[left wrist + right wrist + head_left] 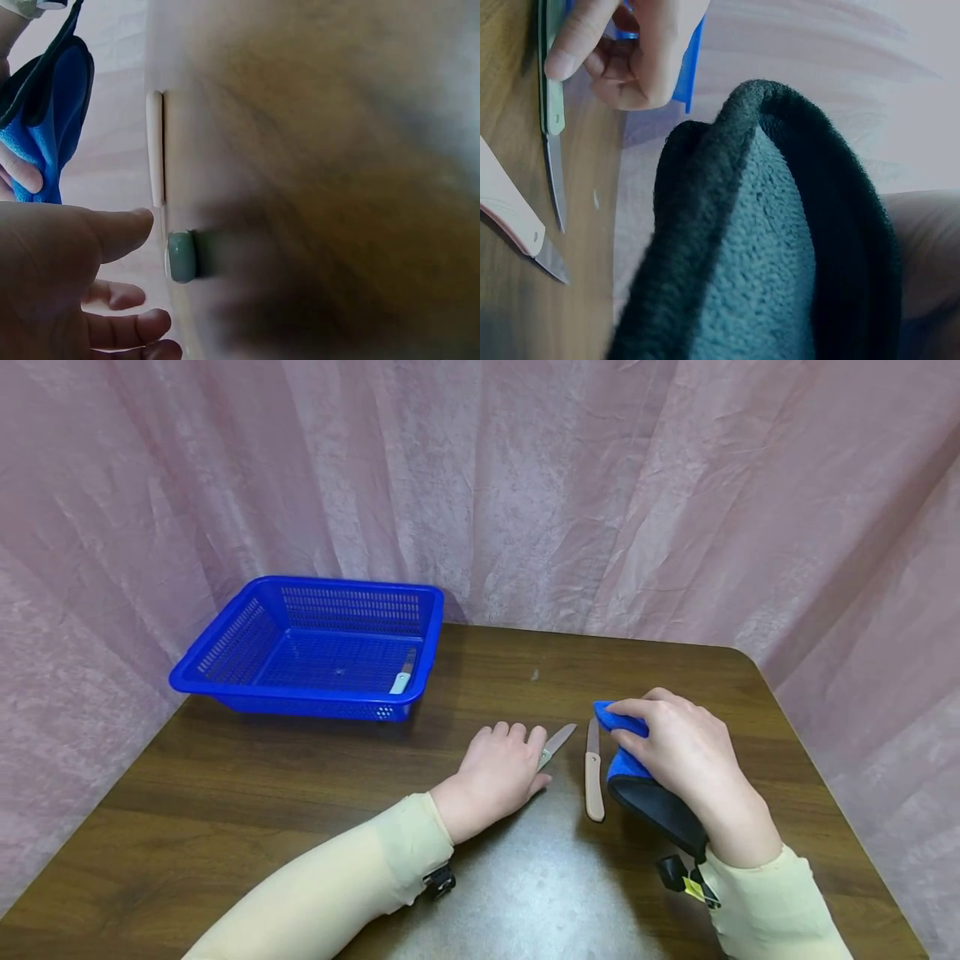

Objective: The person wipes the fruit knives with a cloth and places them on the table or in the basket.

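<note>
My left hand (pixel 498 768) is at a knife with a pale green handle (pixel 545 758), lying on the table with its blade toward the far right. In the left wrist view the thumb and fingers (pixel 124 330) stand apart around the end of that green handle (pixel 181 256). A second knife with a beige handle (pixel 594 787) lies just to the right, blade pointing away. My right hand (pixel 686 747) pinches a blue cloth (pixel 628 767) with black edging, held beside the beige knife; the folded cloth (pixel 757 247) covers much of the right wrist view.
At the back left of the wooden table (pixel 300 777) stands a blue plastic basket (pixel 300 697). Inside, at its right end, lies a knife with a whitish handle (pixel 401 683). A pink curtain (pixel 480 493) hangs behind and along the sides of the table.
</note>
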Tool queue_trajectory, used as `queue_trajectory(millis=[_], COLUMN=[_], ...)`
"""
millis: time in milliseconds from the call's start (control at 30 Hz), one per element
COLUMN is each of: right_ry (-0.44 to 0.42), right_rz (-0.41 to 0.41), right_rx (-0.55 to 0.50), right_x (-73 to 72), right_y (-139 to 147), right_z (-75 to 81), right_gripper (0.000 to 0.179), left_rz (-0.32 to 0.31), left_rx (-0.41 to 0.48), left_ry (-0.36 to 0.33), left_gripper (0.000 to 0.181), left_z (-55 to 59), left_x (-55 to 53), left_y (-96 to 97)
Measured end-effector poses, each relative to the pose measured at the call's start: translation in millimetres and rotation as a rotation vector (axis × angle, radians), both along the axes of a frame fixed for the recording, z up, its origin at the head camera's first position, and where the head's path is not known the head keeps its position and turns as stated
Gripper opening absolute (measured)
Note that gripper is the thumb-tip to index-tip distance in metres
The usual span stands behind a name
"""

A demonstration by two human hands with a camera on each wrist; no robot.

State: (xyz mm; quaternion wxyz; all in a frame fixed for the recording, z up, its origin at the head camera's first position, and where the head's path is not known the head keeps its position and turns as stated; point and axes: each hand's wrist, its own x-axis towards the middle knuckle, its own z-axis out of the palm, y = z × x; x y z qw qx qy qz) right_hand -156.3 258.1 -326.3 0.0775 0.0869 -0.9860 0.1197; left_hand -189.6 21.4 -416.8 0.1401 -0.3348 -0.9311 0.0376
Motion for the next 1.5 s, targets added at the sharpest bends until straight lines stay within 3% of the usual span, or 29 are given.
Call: queue_trajectory(millis=[300, 633, 1133, 1500], right_ry=[-0.005, -0.002, 0.002, 0.0], right_rz=[0.001, -0.001, -0.002, -0.007], right_rx=[-0.001, -0.001, 0.0, 0.003], right_x=[-1.2, -1.2, -0.4, 0.1], right_y=[-0.6, -0.6, -0.2, 1.5], right_z=[-0.1, -0.2, -0.9, -1.6], right_gripper=[0.036, 0.036, 0.036, 0.036], left_rz=[0.066, 0.094, 0.09, 0.092], left_rx=[-0.053, -0.102, -0.06, 0.052], left_ry=[-0.074, -0.143, -0.154, -0.164], left_gripper=[0.053, 0.05, 0.028, 0.029], left_z=[-1.2, -2.5, -3.0, 6.6], left_x=[-5.1, -9.2, -11.2, -12.0], left_y=[6.6, 8.6, 9.9, -0.3])
